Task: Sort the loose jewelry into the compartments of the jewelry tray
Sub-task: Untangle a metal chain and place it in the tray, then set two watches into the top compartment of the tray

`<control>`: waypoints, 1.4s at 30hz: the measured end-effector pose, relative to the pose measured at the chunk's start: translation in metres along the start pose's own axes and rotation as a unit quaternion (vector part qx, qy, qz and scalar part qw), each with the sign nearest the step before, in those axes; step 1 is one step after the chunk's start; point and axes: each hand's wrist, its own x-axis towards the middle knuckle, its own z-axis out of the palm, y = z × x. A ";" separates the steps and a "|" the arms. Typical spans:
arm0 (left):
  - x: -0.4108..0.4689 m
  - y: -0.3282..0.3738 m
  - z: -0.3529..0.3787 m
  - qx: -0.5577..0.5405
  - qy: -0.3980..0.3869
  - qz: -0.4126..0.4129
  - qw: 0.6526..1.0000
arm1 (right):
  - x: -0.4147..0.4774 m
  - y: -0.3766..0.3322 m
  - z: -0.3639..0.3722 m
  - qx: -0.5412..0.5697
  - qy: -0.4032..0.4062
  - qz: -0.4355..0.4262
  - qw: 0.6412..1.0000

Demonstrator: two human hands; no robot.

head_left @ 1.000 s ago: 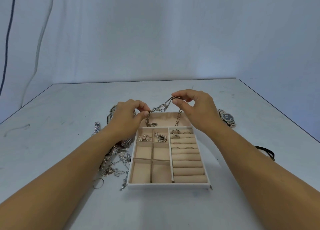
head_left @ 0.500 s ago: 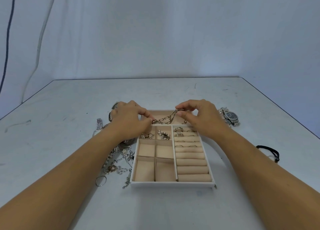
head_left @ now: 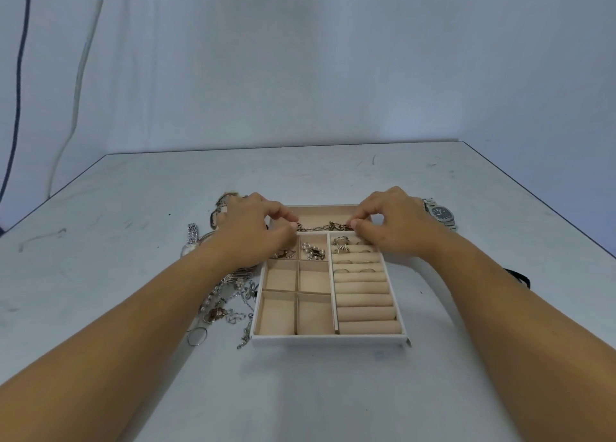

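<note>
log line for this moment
left hand pinches chain | right hand pinches chain | chain across tray far compartment | jewelry pile left of tray

Both bare forearms reach forward, palms down. The left hand (head_left: 256, 230) and right hand (head_left: 391, 228) sit level and apart, fingers curled, each pinching an end of the chain (head_left: 325, 226) between thumb and fingertips.

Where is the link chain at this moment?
In the head view, the chain stretches across the long far compartment of the tray, pinched between the left hand and the right hand.
</note>
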 end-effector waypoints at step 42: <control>0.113 0.145 0.117 0.079 -0.122 0.094 0.985 | -0.006 0.134 -0.069 -0.034 -0.097 0.152 0.983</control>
